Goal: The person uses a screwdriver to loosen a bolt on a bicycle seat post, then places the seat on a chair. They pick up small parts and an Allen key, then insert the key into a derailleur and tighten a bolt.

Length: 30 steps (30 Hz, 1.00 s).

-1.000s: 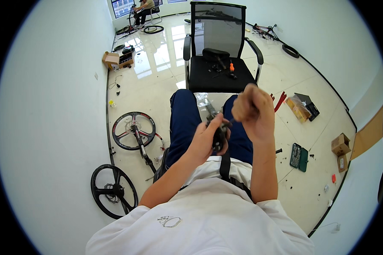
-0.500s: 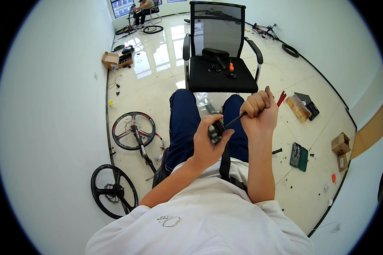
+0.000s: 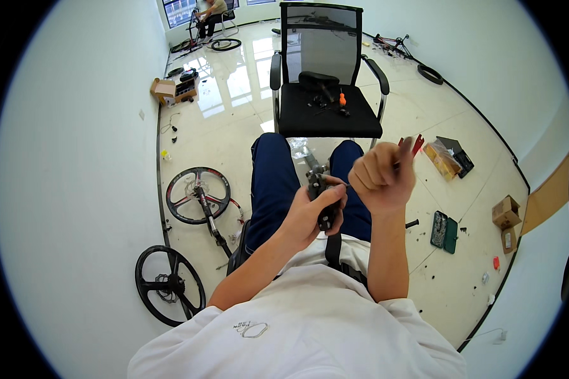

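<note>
Over my lap, my left hand [image 3: 310, 211] is closed around a black metal bike part [image 3: 322, 201] with small silver bits; its exact kind I cannot make out. My right hand [image 3: 382, 177] is raised just right of it, curled into a fist and slightly blurred. A thin dark-shafted tool sits in that fist, mostly hidden by the fingers, its tip near the part. Beyond my knees, a black office chair [image 3: 330, 117] bears a bike saddle [image 3: 318, 80], an orange-handled screwdriver [image 3: 342, 100] and small black parts.
Left on the floor lie a spoked wheel with fork [image 3: 198, 196] and a black three-spoke wheel [image 3: 171, 285]. To the right are a red tool [image 3: 418, 144], a green tool case [image 3: 449, 235] and cardboard boxes [image 3: 506, 213]. Another person [image 3: 215, 14] sits far back by a bike.
My right fist has turned and the tool's long shaft no longer shows. My left hand has rotated the bike part more upright and lowered it slightly.
</note>
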Available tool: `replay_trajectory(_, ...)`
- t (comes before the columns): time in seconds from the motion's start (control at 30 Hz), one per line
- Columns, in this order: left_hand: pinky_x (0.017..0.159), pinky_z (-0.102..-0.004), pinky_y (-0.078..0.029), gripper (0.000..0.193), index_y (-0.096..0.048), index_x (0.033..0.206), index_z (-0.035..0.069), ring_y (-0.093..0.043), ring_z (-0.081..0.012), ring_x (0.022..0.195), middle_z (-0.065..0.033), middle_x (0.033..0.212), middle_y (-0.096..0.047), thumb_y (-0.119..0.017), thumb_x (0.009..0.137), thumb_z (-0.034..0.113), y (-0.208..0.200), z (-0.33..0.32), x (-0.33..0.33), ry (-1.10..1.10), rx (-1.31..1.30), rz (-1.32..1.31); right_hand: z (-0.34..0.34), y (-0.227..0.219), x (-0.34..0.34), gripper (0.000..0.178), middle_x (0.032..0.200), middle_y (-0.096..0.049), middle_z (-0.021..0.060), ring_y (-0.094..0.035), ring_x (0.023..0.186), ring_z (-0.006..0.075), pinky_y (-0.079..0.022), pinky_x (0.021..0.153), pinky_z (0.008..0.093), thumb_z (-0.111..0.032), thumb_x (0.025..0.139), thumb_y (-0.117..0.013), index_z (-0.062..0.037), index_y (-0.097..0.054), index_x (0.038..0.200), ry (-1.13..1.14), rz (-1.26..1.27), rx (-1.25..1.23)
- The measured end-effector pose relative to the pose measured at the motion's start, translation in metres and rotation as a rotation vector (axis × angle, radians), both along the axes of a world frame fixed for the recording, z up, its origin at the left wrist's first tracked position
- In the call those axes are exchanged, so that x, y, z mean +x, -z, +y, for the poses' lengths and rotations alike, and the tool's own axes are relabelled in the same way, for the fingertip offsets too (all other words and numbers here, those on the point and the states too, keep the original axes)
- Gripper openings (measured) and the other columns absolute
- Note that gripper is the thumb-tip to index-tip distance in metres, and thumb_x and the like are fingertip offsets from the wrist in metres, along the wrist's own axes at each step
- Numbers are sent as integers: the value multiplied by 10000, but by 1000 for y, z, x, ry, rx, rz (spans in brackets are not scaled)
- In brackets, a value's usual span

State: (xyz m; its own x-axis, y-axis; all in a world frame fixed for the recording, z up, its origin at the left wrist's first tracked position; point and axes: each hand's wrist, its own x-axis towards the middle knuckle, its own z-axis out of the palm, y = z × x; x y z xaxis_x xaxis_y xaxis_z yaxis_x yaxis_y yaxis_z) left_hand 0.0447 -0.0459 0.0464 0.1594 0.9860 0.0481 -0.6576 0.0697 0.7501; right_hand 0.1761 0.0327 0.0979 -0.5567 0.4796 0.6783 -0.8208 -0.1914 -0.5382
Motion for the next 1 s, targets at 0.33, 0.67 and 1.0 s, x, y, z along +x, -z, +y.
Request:
replay_trajectory(0.33,321,-218,-301,366,-529,939,15,-435,-98,394,-65,753,-535,-498,967,378,4,5,-17,342,-213,-187,-5,5,-1,515,563,-374,37,-331,528,163,-272,516,320,-484,942,-418,-28,-457,705,-17,-2,91)
replay_trajectory(0.67,262,-165,-275,407,-538,979,-18,-407,-59,365,-75,721,-509,-512,931,385,20,4,-14,754,-267,-368,-8,1,2,379,579,-409,33,-342,524,135,-241,482,295,-333,910,-608,-8,-477,765,-278,21,282)
replay_trajectory(1.0,354,-241,-358,242,-566,947,15,-530,-110,426,-62,717,-587,-634,909,245,7,9,-10,-348,-48,107,-14,12,-27,320,570,-482,37,-434,499,120,-386,502,290,-236,963,-613,-49,-487,737,657,-73,-206)
